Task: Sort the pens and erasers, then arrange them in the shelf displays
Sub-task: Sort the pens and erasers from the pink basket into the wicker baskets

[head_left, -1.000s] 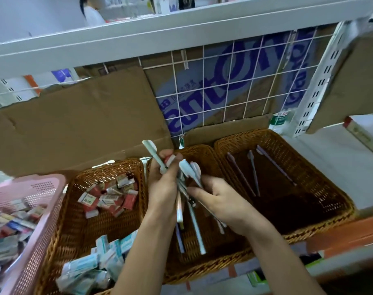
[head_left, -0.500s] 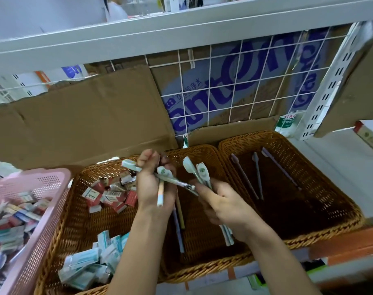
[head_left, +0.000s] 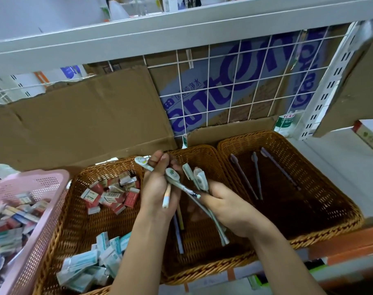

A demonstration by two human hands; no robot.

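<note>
Head: pens [head_left: 173, 174] in left hand [head_left: 156, 188]

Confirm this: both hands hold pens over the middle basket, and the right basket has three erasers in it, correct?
No. The head view shows three purple pens in the right basket, not erasers. The left hand and right hand do hold pens over the middle basket.

2 bare forearms fill the lower centre of the frame, the left forearm [head_left: 138, 252] and the right forearm [head_left: 285, 260], each bare down to the bottom edge. The left hand [head_left: 156, 186] and right hand [head_left: 226, 204] are bare too (wrists included). The fingers [head_left: 157, 156] are slim, and 1 short nail [head_left: 163, 157] shows near centre frame.
</note>
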